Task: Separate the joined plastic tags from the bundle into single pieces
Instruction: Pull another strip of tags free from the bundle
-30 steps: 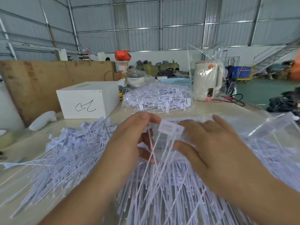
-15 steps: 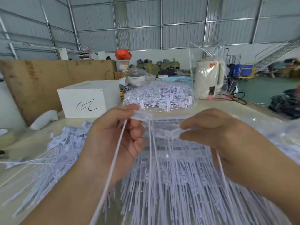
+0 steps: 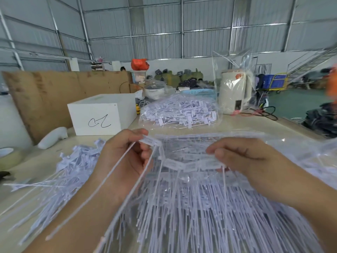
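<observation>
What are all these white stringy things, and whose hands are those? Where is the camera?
The camera sits on a person's head, looking down, so you see that person's own two hands. The left hand pinches the flat head of one thin white plastic tag being pulled off. The right hand pinches a joined strip of white tag heads, their long tails hanging down. On the pale table lie a loose heap of separated white tags on the left, a clear bag stuffed with tags farther back, and a white box with a black scribble.
</observation>
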Available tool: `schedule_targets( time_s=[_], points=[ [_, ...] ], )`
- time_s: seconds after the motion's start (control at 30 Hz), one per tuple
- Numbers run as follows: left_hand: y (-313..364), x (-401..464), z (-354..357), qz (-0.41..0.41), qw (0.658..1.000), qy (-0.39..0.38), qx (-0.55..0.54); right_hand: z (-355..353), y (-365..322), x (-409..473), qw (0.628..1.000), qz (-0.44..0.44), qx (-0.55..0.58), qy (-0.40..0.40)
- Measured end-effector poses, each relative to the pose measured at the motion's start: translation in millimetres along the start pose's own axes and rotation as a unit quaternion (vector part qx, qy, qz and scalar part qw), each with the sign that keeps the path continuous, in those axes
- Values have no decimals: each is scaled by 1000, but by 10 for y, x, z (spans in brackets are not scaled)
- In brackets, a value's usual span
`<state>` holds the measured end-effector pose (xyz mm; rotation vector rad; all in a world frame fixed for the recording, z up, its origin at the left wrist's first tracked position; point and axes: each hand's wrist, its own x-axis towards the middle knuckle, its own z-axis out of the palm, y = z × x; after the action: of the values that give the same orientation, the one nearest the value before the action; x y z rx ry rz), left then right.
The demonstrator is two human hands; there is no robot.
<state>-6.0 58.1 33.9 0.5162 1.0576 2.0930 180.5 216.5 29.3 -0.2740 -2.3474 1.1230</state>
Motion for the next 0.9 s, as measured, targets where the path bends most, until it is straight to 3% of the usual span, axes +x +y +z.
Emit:
schedule_targets(
  time_s=[0.1, 0.17, 0.27, 0.37, 0.47, 0.6, 0.67, 0.77, 0.9],
  points=[
    [-22, 2, 12, -17, 1000, -23, -5, 61, -20, 16, 999, -26, -30, 27],
    [9, 12, -25, -22, 998, -38, -40, 26, -58, 27, 987, -87, -88, 98],
    [63, 20, -70, -6, 997, -35, -63, -150, -170, 53, 916, -218, -281, 183],
    [106, 39, -85, 7, 999, -21, -44, -307, -189, 55, 864, -236, -384, 223],
    [101, 39, -92, -3, 1000, -23, -4, -256, -193, 34, 872, -155, -426, 187],
    [-65, -5, -30, -17, 992, -47, 117, -40, -57, 57, 842, -57, -535, 44],
    [-131, -35, 8, -7, 978, -83, 191, 67, -4, 54, 862, -67, -502, 24],
    [-176, -80, 33, 15, 951, -150, 271, 221, -65, 32, 961, -89, -261, 4],
    [-214, -106, 35, 30, 933, -206, 294, 394, -30, 39, 982, -116, -132, -72]
  ],
)
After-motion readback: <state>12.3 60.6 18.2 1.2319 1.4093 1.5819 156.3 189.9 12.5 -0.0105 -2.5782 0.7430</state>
